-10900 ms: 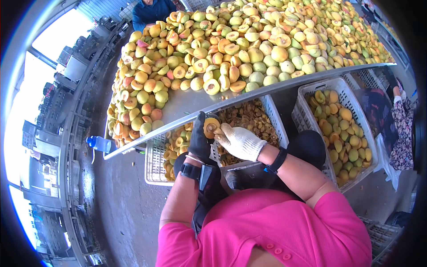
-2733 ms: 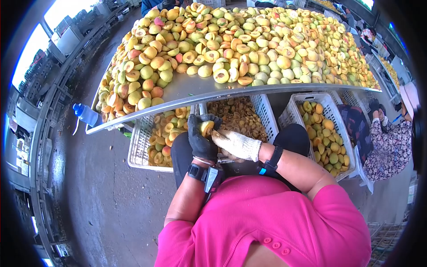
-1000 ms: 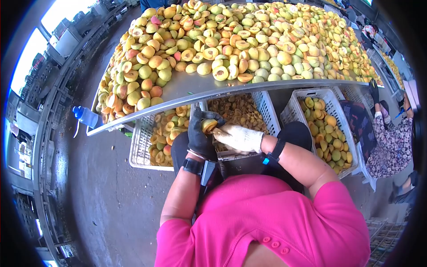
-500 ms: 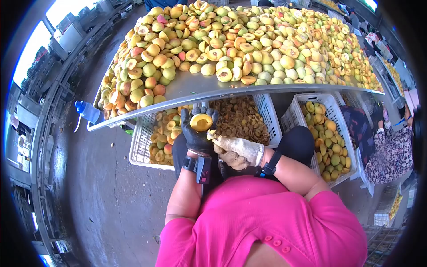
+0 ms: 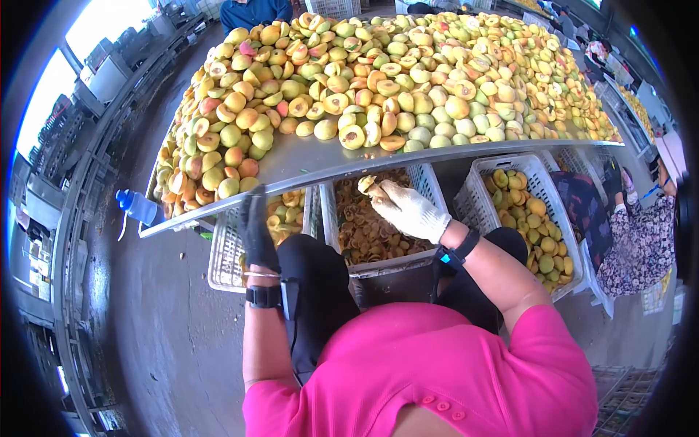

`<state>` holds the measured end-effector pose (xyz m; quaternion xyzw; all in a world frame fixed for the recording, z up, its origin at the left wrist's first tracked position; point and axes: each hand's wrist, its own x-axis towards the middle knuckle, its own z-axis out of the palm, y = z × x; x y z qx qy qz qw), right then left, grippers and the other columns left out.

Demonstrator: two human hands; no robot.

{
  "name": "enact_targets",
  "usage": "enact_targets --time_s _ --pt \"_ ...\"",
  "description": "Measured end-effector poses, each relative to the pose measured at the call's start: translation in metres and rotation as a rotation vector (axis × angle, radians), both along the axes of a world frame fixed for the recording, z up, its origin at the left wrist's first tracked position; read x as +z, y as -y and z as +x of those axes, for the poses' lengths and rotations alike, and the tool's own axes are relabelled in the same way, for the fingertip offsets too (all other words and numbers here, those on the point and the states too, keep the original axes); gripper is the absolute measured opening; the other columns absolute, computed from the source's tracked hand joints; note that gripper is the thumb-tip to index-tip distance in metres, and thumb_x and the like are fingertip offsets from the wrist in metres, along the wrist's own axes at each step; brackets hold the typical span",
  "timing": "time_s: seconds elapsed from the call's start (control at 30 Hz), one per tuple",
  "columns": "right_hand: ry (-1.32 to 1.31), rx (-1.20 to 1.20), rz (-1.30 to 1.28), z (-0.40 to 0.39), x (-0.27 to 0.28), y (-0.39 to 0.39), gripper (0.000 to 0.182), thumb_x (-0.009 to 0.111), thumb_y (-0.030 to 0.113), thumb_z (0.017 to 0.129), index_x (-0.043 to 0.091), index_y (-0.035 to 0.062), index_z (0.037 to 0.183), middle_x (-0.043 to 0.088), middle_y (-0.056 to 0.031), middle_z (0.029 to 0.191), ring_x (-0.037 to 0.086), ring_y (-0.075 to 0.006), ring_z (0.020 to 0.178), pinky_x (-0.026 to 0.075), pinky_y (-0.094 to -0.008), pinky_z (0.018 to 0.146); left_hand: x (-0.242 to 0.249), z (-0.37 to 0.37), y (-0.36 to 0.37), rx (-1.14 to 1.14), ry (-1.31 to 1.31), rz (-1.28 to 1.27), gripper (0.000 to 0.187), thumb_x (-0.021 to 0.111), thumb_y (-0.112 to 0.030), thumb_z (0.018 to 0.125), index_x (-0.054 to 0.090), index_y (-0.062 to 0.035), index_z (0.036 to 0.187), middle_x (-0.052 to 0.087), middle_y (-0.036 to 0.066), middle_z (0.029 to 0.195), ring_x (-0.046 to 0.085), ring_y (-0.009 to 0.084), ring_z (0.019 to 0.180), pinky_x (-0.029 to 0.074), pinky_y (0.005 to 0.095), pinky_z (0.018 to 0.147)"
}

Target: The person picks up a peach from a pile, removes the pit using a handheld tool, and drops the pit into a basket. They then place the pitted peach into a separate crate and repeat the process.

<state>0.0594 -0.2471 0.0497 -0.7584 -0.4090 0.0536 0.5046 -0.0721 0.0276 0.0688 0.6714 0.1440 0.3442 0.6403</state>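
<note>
My left hand point(image 5: 259, 231), in a black glove, is over the left crate point(image 5: 227, 255) of halved fruit, seen edge-on with its fingers stretched out; no fruit shows in it. In a whitish glove, my right hand point(image 5: 408, 210) is closed on a small yellowish-brown thing point(image 5: 367, 185) too unclear to name. It is above the middle crate point(image 5: 389, 266), which holds brown pits or scraps. Beyond both hands, a heap of halved yellow-green fruit point(image 5: 437, 80) lies on the metal table point(image 5: 291, 156).
A blue-capped bottle point(image 5: 140, 207) hangs at the table's left corner. Another crate of fruit point(image 5: 539, 226) stands to the right. A person in a floral top point(image 5: 641, 247) is at the far right, and one in blue point(image 5: 255, 13) is behind the table.
My hands have moved apart, the left one leftward over the left crate and the right one over the pit crate. The fruit half that was in my left hand no longer shows there.
</note>
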Motion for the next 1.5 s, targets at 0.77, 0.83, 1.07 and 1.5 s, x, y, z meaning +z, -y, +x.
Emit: enact_targets --time_s 0.77,0.83,1.07,1.5 --pt "-0.267 -0.159 -0.069 0.010 -0.003 0.013 0.028 0.060 0.026 0.095 0.052 0.0035 0.109 0.067 -0.0229 0.087 0.066 -0.0420 0.077 0.051 -0.0491 0.066 -0.040 0.097 0.098 -0.265 0.030 0.204 0.036 0.062 -0.010 0.094 0.055 0.0007 0.127 0.063 0.007 0.109 0.059 0.0119 0.092 0.050 0.0286 0.081" --pt "-0.493 -0.135 0.013 0.011 0.001 0.015 0.029 0.059 0.028 0.097 0.054 0.0039 0.110 0.065 -0.0188 0.083 0.064 -0.0355 0.071 0.049 -0.0446 0.062 -0.023 0.121 0.078 -0.146 -0.186 0.531 0.045 0.066 -0.019 0.092 0.052 0.0006 0.130 0.063 0.014 0.115 0.062 0.0209 0.101 0.051 0.0339 0.087" --pt "-0.845 -0.093 0.279 0.025 0.019 0.015 0.027 0.055 0.039 0.101 0.056 0.0121 0.103 0.058 0.0016 0.074 0.053 -0.0057 0.053 0.041 -0.0229 0.046 -0.024 0.218 0.039 -0.086 -0.666 0.672 0.074 0.071 -0.044 0.082 0.046 -0.0014 0.138 0.062 0.025 0.124 0.063 0.0372 0.112 0.050 0.0437 0.093" --pt "-0.928 -0.098 0.285 0.028 0.030 0.020 0.026 0.053 0.039 0.102 0.057 0.0132 0.106 0.057 0.0022 0.075 0.054 -0.0048 0.056 0.043 -0.0210 0.047 -0.025 0.224 0.057 -0.250 -0.433 0.283 0.051 0.077 -0.026 0.078 0.056 -0.0061 0.120 0.067 0.010 0.101 0.064 0.0254 0.090 0.050 0.0373 0.075"
